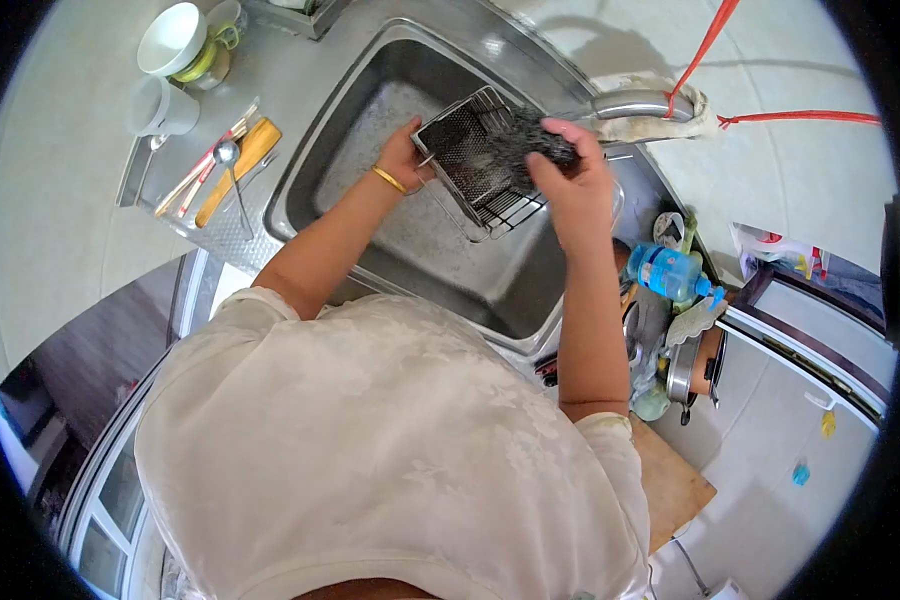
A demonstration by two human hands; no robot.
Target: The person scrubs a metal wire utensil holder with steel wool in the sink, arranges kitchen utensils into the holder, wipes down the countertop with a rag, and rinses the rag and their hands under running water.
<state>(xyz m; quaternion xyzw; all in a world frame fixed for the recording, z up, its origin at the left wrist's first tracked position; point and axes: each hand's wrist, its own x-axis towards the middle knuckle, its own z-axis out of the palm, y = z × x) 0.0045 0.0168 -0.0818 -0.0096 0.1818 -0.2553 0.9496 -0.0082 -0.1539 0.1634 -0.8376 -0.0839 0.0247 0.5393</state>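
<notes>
Over the sink [385, 110], my left hand [406, 160] grips the near-left side of a metal mesh basket [457, 158]. The basket is tilted, and its bare wire bars show at the lower right. My right hand [576, 180] has its fingers closed round a dark steel wool scourer [518, 150]. That scourer overlaps the basket's right side in view and looks pressed to it, though the exact contact is hidden. A gold bangle [389, 180] circles my left wrist.
The faucet [645, 104], tied with red cord, reaches in at the upper right. On the left counter lie chopsticks, a wooden spatula [238, 170] and a spoon [227, 155], near stacked bowls [173, 40]. A blue bottle [667, 272] and a pot [685, 370] stand right of the sink.
</notes>
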